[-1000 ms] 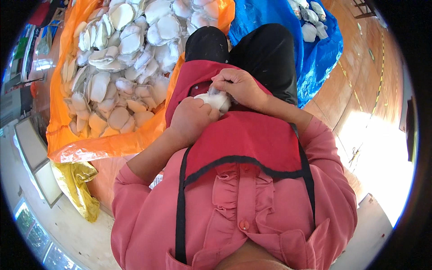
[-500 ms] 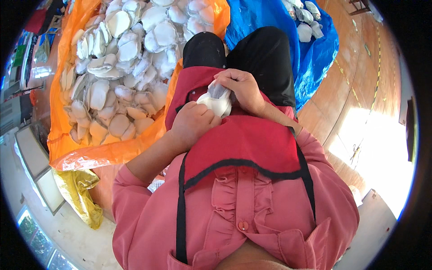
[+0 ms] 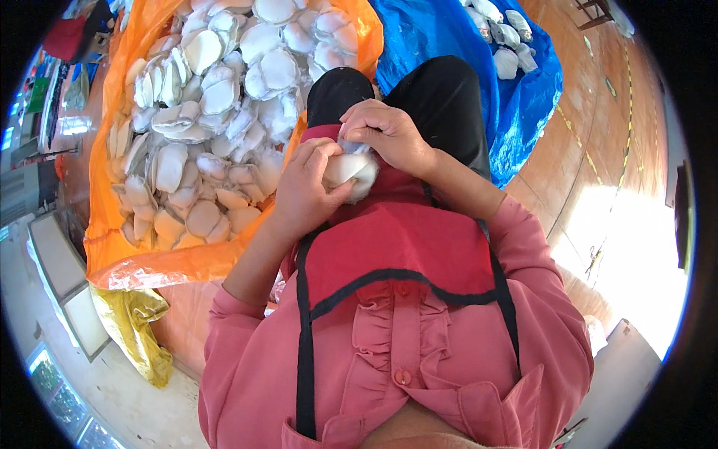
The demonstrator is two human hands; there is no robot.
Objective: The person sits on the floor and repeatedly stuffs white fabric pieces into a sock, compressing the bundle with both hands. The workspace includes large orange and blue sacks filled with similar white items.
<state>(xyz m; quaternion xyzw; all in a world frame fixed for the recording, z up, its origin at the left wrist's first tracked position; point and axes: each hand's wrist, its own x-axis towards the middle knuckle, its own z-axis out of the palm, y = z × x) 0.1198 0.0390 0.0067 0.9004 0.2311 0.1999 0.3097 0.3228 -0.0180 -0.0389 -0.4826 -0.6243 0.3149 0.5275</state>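
Uncurling from a fist, the left hand [image 3: 303,183] now grips the white pad [image 3: 341,170]; fingers of the right hand [image 3: 393,139] pinch translucent film [image 3: 357,147], work seemingly unfinished.

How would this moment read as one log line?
left hand: holds white pad | right hand: at pad's upper edge | pad pile: on orange sheet

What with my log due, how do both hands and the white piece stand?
Left hand gripping white piece. Right hand pinching at its far end. Piece above red apron, partly hidden by both hands.
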